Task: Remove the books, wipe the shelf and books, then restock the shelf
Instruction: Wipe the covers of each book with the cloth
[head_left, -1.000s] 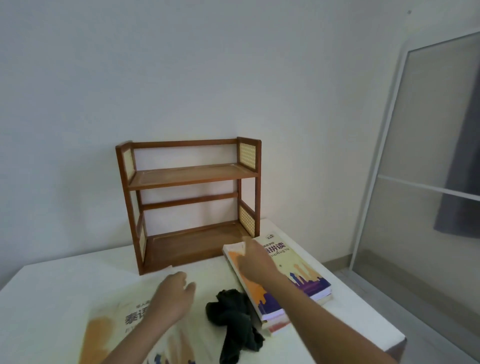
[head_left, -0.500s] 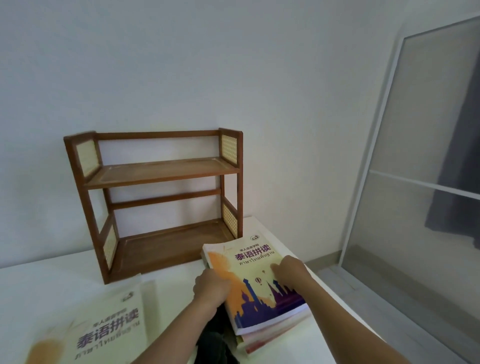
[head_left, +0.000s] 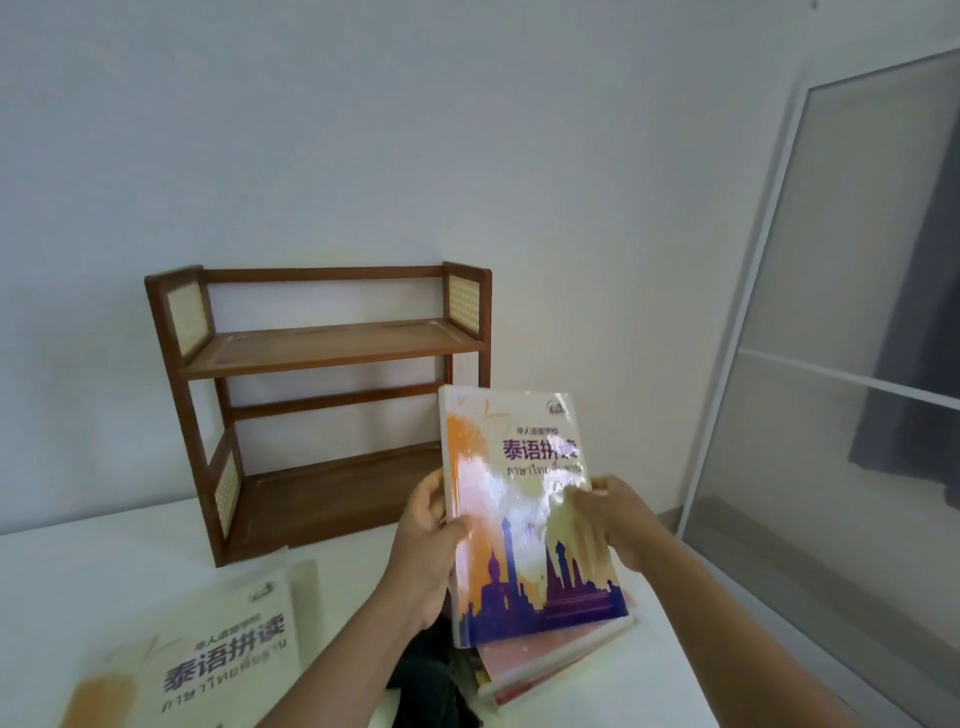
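Hands first: our left hand (head_left: 426, 551) grips the spine edge of the raised book (head_left: 524, 514), thumb over the front cover and fingers curled behind; our right hand (head_left: 608, 514) holds the opposite long edge, fingers wrapped round it. Both are clamped on this one book, which we hold tilted up off the bench, cover toward us, in front of the shelf's lower right corner.

Bench (head_left: 104, 561): white top, running against the wall.

Shelf (head_left: 322, 400): dark wooden unit with two tiers and woven cane side panels, standing at the bench's back edge against the wall. We see no books on either tier.

Raised book: glossy cover, orange and cream above, purple skyline below, dark title lettering; glare blurs part of the print.

Second book (head_left: 208, 654): same title, lying flat near the bench's front left, cream cover up, partly cut off by the lower edge of view.

Stacked books (head_left: 550, 660): at least one pinkish volume lying flat near the bench's right edge, directly beneath the raised book; we cannot tell how many.

Dark cloth (head_left: 426, 680): crumpled on the bench at the front edge, between our forearms, just beside the stack.
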